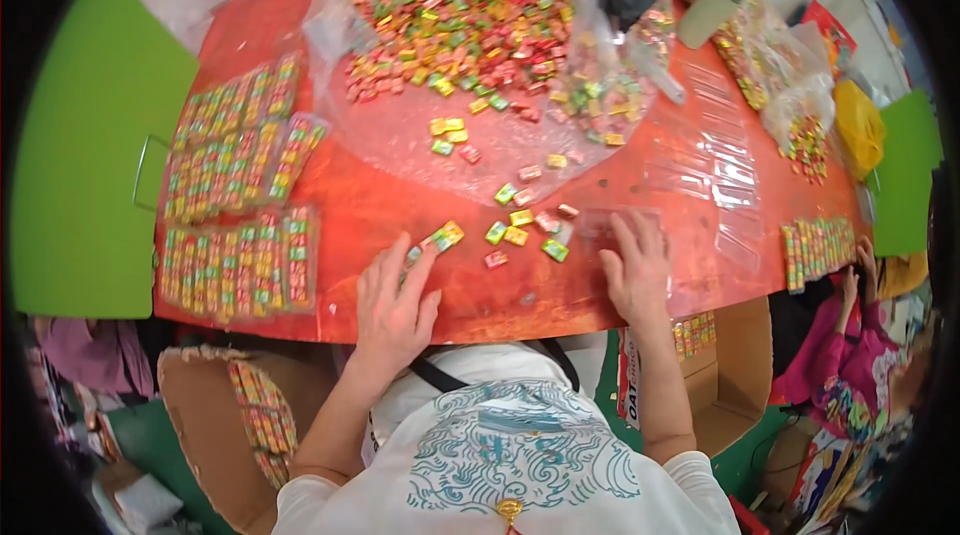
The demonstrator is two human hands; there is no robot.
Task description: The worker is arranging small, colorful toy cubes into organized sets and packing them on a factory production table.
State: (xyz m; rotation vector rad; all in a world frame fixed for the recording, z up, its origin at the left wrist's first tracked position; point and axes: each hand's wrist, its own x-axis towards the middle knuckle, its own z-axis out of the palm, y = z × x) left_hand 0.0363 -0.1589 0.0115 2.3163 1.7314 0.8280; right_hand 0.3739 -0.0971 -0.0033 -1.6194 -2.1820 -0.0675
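Note:
My left hand (393, 297) rests on the red table, its fingers stretched out and the thumb apart. Its fingertips touch a short row of small wrapped candies (447, 235), partly covered by the fingers. At the right, my right hand (638, 270) has its fingers spread, the tips on a clear plastic tray (598, 223) that is hard to make out. Between my hands lie several loose candies in yellow, green and red wrappers, among them a green one (555, 250) and a red one (496, 259).
A large candy heap (460, 25) spreads over a clear plastic sheet (390, 140). Filled candy packs (235, 265) lie at left, empty clear trays (728, 160) at right. A green bottle (714, 8) stands behind. Cardboard boxes (195, 415) flank me; another person's hands (858, 275) show at far right.

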